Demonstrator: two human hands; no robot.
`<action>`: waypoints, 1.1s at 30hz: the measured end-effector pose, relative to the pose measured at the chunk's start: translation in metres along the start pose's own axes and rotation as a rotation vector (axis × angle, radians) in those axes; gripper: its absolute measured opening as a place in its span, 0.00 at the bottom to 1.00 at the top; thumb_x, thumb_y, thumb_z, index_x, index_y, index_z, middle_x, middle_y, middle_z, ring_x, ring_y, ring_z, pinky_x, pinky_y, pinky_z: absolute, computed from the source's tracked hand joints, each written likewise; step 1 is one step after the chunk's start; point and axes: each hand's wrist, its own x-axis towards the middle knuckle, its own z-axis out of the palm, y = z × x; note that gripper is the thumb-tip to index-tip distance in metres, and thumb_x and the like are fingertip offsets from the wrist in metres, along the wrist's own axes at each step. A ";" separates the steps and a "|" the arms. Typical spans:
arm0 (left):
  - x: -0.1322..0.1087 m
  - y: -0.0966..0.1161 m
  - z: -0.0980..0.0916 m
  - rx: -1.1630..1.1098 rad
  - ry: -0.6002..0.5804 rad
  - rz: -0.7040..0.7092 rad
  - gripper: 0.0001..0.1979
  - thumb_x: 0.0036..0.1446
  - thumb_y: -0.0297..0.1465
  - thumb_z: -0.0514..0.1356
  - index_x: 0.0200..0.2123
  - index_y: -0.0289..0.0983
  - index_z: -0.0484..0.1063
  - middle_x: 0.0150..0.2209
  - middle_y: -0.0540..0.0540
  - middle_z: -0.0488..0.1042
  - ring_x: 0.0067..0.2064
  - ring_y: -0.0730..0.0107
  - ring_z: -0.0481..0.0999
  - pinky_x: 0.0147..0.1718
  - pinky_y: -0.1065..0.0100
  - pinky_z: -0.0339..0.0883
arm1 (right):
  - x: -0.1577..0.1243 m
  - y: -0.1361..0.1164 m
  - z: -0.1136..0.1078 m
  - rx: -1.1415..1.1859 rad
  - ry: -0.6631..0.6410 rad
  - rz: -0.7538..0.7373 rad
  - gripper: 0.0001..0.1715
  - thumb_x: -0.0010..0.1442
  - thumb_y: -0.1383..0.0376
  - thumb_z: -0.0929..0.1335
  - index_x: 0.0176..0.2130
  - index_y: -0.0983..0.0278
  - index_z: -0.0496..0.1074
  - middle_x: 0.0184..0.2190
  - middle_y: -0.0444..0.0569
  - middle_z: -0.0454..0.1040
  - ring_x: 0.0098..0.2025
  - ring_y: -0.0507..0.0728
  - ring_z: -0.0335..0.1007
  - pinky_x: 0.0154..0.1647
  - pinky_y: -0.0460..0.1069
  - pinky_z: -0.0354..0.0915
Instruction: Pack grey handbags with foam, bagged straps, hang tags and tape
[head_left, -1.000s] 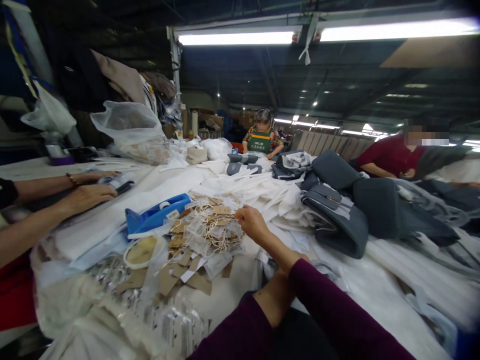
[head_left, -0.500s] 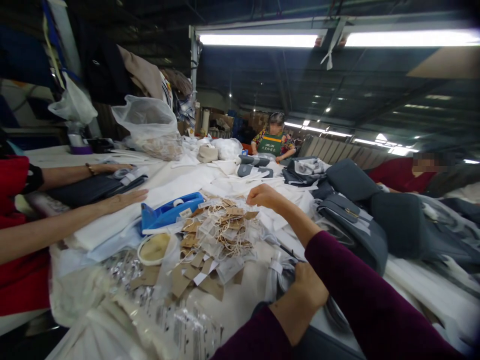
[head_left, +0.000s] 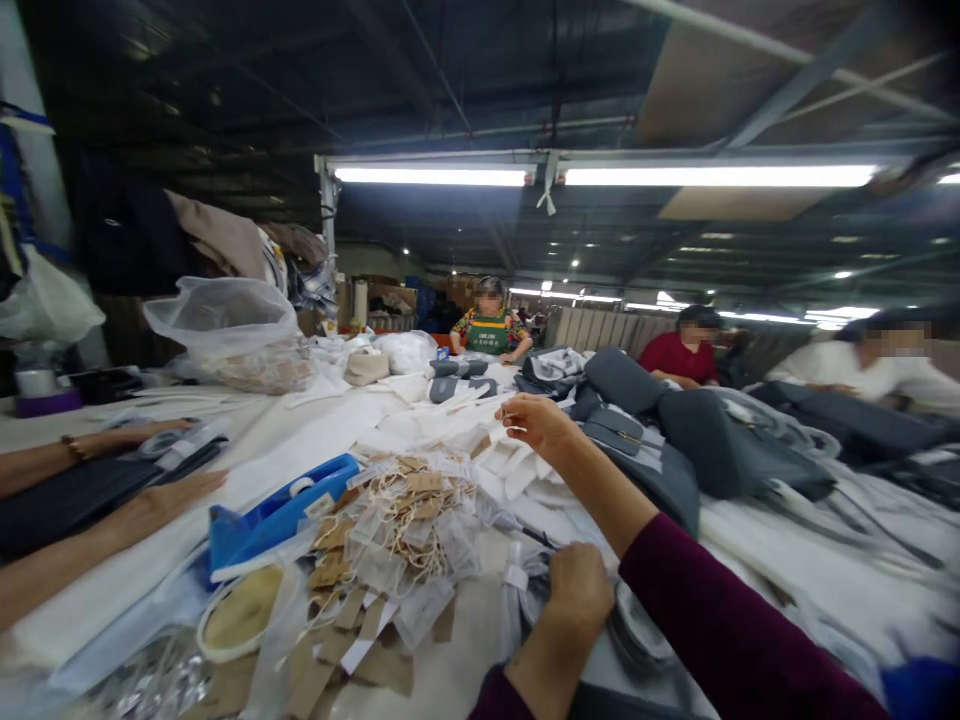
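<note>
Raised over the far right edge of a pile of tags, my right hand pinches a thin pale string, with a small tag in a clear sleeve hanging at its left. Lower down, my left hand is closed on a grey item that has a white band round it; much of that item lies under the hand. The brown card tags have cream strings and clear sleeves. Left of the pile sits a blue tape dispenser, and a cream roll stands below it.
A co-worker's hands rest by a folded dark item at the left. Grey bags cover the right side. A clear plastic bag stands at the back left. Several people work at the far side, one in a green apron.
The view has tilted up and turned right, bringing another person in white into sight. My right hand has lifted with the string and tag, away from the pile.
</note>
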 end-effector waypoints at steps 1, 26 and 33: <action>0.001 -0.001 0.000 -0.034 0.062 -0.002 0.11 0.54 0.25 0.55 0.35 0.29 0.77 0.38 0.25 0.76 0.46 0.39 0.74 0.47 0.43 0.63 | -0.015 -0.004 -0.015 -0.009 0.011 -0.002 0.10 0.39 0.64 0.73 0.23 0.65 0.68 0.25 0.47 0.75 0.24 0.49 0.65 0.28 0.46 0.60; -0.007 0.028 -0.031 -1.367 -0.304 0.331 0.15 0.53 0.38 0.67 0.32 0.32 0.71 0.16 0.59 0.51 0.18 0.83 0.50 0.20 0.75 0.49 | -0.141 0.016 -0.125 -0.735 0.210 0.003 0.07 0.47 0.67 0.72 0.27 0.64 0.69 0.19 0.40 0.68 0.23 0.49 0.62 0.25 0.44 0.56; -0.005 0.025 -0.037 -1.403 -0.092 0.287 0.12 0.54 0.38 0.65 0.30 0.35 0.69 0.15 0.59 0.57 0.14 0.86 0.49 0.14 0.78 0.44 | -0.147 0.043 -0.129 -0.327 0.051 0.023 0.21 0.57 0.58 0.70 0.47 0.66 0.67 0.36 0.49 0.74 0.37 0.52 0.71 0.38 0.47 0.67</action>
